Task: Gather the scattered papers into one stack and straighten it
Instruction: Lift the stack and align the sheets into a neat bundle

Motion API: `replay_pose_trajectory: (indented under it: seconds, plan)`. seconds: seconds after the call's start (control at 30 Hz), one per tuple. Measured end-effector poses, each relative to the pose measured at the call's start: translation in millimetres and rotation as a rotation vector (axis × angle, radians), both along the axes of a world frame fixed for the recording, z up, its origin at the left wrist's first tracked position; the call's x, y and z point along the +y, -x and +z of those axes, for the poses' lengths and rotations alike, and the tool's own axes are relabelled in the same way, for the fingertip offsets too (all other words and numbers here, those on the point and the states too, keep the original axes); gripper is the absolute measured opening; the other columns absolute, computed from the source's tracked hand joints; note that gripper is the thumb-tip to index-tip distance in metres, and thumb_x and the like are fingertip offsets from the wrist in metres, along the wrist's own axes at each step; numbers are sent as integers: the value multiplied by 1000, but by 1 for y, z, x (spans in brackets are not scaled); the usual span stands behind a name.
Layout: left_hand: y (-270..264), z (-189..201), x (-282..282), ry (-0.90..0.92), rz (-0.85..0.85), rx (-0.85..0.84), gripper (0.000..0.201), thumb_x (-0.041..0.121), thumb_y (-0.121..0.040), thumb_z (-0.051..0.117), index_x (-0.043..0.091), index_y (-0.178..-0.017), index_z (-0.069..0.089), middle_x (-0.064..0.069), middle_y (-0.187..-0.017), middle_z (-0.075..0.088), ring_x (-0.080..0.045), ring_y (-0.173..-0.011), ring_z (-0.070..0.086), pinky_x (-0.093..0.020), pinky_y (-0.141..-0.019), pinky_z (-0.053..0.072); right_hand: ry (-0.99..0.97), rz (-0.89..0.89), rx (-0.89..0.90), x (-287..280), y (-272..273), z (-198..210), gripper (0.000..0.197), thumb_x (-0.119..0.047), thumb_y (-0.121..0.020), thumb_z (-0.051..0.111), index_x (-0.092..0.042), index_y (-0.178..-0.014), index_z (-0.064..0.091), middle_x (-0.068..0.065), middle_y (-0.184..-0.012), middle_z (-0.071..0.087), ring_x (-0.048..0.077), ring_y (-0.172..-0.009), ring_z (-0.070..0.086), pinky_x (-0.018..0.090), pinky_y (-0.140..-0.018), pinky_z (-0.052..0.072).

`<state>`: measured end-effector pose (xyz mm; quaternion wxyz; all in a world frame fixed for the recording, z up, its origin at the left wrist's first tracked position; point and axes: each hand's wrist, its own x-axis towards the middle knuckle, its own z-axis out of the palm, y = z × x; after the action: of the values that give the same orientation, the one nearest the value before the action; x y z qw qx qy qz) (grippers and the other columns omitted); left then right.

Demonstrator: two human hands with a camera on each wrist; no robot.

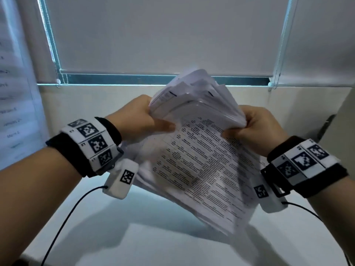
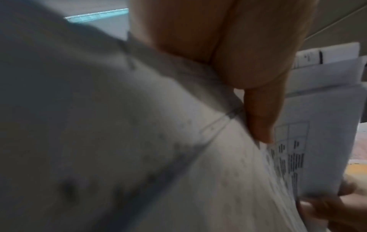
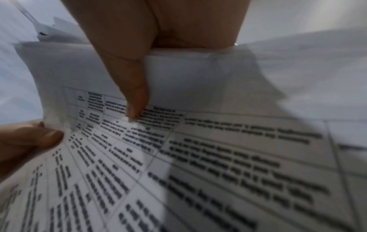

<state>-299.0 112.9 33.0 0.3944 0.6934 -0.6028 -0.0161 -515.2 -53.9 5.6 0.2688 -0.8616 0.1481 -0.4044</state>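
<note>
Left hand (image 1: pixel 142 120) clenched on the left edge of the papers (image 1: pixel 194 160), thumb on the printed top sheet, fingers hidden behind. Papers held in the air above the white tabletop (image 1: pixel 134 237), tilted, near corner hanging low and blurred; none seen lying loose. Far edges fan out unevenly; sheets not yet flush. Right hand (image 1: pixel 255 127) clenched on the right edge, thumb on top in the right wrist view. Judgement: bundle is light, floppy, and the sheets will slide on one another; a tight grip bends them. Best held lightly at both side edges, stood upright, and tapped on the tabletop to square.
</note>
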Motion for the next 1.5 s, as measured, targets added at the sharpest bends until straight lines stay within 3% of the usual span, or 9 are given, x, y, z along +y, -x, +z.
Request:
replay_pose_trajectory:
  seconds: [0.13, 0.23, 0.43, 0.67, 0.8, 0.97, 1.13, 1.27, 1.5]
  plan:
    - [-1, -20, 0, 116, -62, 146, 20, 12, -80, 77, 30, -87, 73, 1, -84, 74, -3, -72, 68, -11, -62, 50, 130, -200, 6, 3, -4, -1, 32, -24, -67, 83, -32, -89, 61, -14, -79, 63, 16, -81, 60, 39, -79, 49]
    - [-8, -39, 0, 225, -33, 357, 21, 5, -78, 76, 21, -91, 75, -3, -92, 77, -13, -85, 73, -23, -73, 57, 173, -515, -34, -12, -1, -11, 90, -45, -58, 86, -37, -135, 39, -9, -127, 55, 21, -123, 47, 49, -107, 34]
    - [-28, -64, 9, 276, -8, 703, 32, 14, -73, 72, 5, -104, 71, -12, -97, 77, -28, -87, 75, -36, -76, 60, -658, -310, -180, -50, 9, -46, 121, -51, -53, 87, -25, -150, 18, 8, -151, 36, 27, -135, 40, 46, -112, 30]
    - [-44, -98, 2, 120, 2, 960, 35, 17, -74, 68, -1, -105, 69, -21, -103, 73, -28, -79, 74, -38, -69, 62, -1003, 374, 3, -57, 7, -66, 64, -21, -41, 92, -8, -100, 73, 17, -104, 72, 31, -87, 72, 40, -67, 59]
    - [-49, -104, -6, 19, 61, 930, 43, 21, -80, 72, 3, -118, 66, -17, -112, 72, -31, -96, 71, -45, -89, 55, -895, 161, 118, -62, -3, -63, 61, -12, -54, 85, -1, -111, 67, 14, -99, 74, 32, -89, 70, 44, -85, 56]
    - [-34, -92, -26, 82, 232, 477, 26, 34, -84, 75, 9, -87, 69, -9, -78, 70, -25, -65, 65, -30, -61, 51, -384, -277, 24, -49, -20, -42, 25, -13, -79, 74, -11, -102, 66, 8, -95, 68, 25, -86, 64, 31, -78, 49]
    - [-17, -85, -30, 385, 131, 618, 7, 20, -87, 71, 19, -95, 71, 1, -94, 76, -16, -86, 74, -33, -78, 59, -481, -174, -385, -45, -23, -54, 17, -12, -78, 75, -23, -88, 68, -6, -89, 71, 21, -86, 69, 41, -85, 55]
    - [-31, -109, -17, 195, 68, 658, 42, 25, -67, 85, 17, -105, 69, 6, -92, 77, -11, -87, 74, -25, -74, 56, -617, -80, -388, -39, -12, -84, 29, -3, -75, 75, -12, -102, 68, 11, -100, 72, 30, -92, 69, 51, -87, 54]
    - [-25, -134, -9, 177, 71, 637, 15, 4, -88, 67, 8, -103, 70, 1, -87, 78, -14, -79, 75, -25, -66, 56, -629, -123, -377, -43, -7, -105, 38, -2, -70, 77, -16, -103, 66, 10, -98, 72, 33, -93, 68, 55, -88, 53]
